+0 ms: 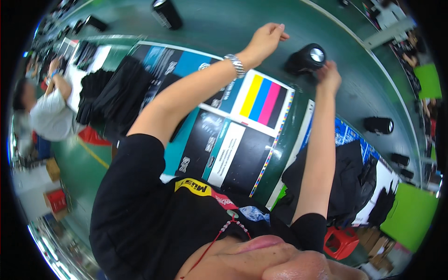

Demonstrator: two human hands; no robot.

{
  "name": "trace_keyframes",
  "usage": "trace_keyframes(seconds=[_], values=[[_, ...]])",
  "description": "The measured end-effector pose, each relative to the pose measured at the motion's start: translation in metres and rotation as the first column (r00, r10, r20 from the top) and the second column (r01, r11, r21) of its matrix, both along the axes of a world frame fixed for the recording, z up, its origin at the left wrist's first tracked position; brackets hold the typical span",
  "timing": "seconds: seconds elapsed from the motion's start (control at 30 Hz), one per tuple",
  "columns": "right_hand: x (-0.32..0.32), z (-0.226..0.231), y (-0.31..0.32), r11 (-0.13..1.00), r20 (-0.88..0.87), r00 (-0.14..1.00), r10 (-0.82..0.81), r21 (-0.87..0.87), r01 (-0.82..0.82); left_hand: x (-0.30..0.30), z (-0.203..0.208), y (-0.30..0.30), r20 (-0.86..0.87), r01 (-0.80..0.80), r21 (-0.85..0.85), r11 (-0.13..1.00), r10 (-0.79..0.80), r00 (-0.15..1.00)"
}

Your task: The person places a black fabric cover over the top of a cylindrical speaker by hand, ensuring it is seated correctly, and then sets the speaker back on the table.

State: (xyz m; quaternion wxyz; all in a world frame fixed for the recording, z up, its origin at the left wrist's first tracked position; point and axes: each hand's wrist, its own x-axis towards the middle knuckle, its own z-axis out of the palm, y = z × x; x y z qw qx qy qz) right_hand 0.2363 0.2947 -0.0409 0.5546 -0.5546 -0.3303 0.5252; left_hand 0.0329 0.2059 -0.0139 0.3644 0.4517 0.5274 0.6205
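Observation:
A black cylindrical speaker [301, 61] with a shiny silver round end lies tilted on the green work surface, slightly blurred. My right hand [329, 78] has its fingers curled at the silver end, gripping the rim there. To the left and a little farther off, my left hand [265, 43] is in the air, apart from the speaker. Its fingers are curled inward near the thumb; whatever may be between them is hidden. A metal bracelet [235, 66] circles my left wrist.
Printed sheets [219, 154] with colour bars cover the near bench. Black cloth piles lie left [109, 95] and right [345, 172]. More black speakers stand or lie along the green surface, one [166, 14] at far left, another [379, 125] at right. A person [51, 112] sits at left.

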Motion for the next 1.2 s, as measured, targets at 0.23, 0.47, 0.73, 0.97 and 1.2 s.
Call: trace_keyframes(seconds=[0.23,0.47,0.73,0.97,1.2], values=[[0.025,0.049,-0.101,0.913,0.173,0.985,-0.014,0.404,-0.058,-0.134,0.035,-0.209,-0.448,-0.333,0.168,0.928,0.372,0.813],[-0.126,0.020,-0.244,0.536,0.594,0.491,0.637,0.117,-0.836,-0.112,-0.033,-0.325,-0.836,-0.478,0.242,0.844,0.431,0.340],[-0.219,0.009,-0.311,0.402,0.479,0.414,0.774,0.135,-0.906,-0.120,-0.028,-0.337,-0.540,-0.651,0.128,0.748,0.603,0.587],[-0.235,0.024,-0.301,0.401,-0.052,0.398,0.916,0.183,-0.898,-0.114,-0.001,-0.339,-0.342,-0.465,0.267,0.844,0.534,0.773],[-0.197,0.099,-0.291,0.040,-0.063,0.026,0.998,0.228,-0.973,-0.136,0.035,-0.337,0.506,-0.272,0.127,0.954,0.174,0.845]])
